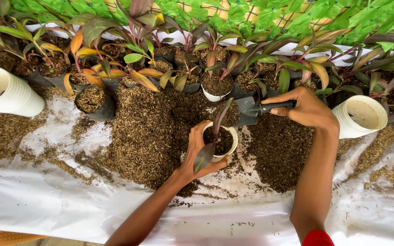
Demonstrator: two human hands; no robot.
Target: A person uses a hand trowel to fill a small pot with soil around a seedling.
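White sheeting (46,200) strewn with husk mix (142,132) lay beneath me as my left hand (197,155) wrapped the seedling's small white pot (230,136) mid-filling, my right hand (308,109) clenched on a trowel (251,110) poised beside its rim.

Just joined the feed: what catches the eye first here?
At centre, the left hand cups a small white pot holding a dark-leaved seedling, while the right hand holds a trowel just above it. A heap of brown potting mix covers the white sheet around them.

White pot (231,136), dark purple leaf (204,157), grey trowel (248,110) with black handle, brown mulch (147,132), white sheet (46,200).
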